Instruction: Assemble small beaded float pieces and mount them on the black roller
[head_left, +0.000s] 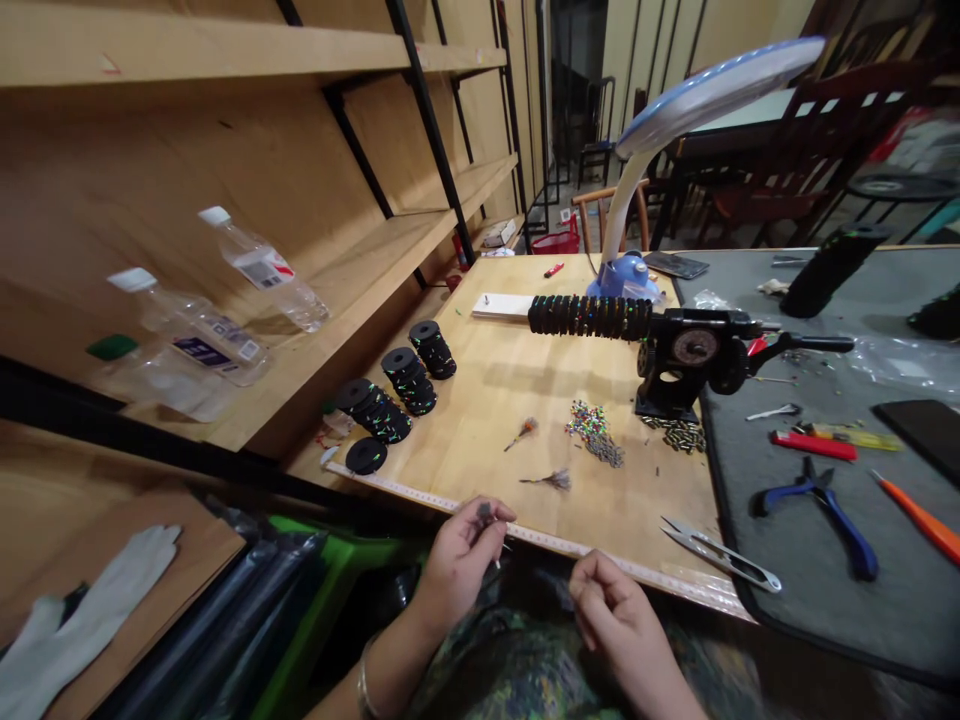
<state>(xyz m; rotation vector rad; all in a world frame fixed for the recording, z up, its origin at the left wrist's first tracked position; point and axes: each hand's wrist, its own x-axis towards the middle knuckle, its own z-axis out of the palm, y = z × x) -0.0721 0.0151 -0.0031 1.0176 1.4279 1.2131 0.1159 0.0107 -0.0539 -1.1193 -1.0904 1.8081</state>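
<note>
At the table's front edge, my left hand (463,560) pinches a small dark piece (484,512), with a thin pale bit showing below the fingers. My right hand (611,605) is a little to the right, thumb and index finger pressed together; whatever they may hold is too small to make out. Beyond the hands, two small feathery bundles, one orange-tipped (527,428) and one grey (556,480), lie on the wooden table (465,440). Near them are a pile of multicoloured beads (587,420), small grey pieces (604,452) and brass-coloured pieces (679,435).
Black spools (409,380) stand at the left. A clamp-like device (686,350) holds a row of wound black discs (590,316) below a blue lamp (622,275). Snips (720,556), blue pliers (817,510) and an orange tool (919,515) lie right. Bottles (266,270) rest on the shelf.
</note>
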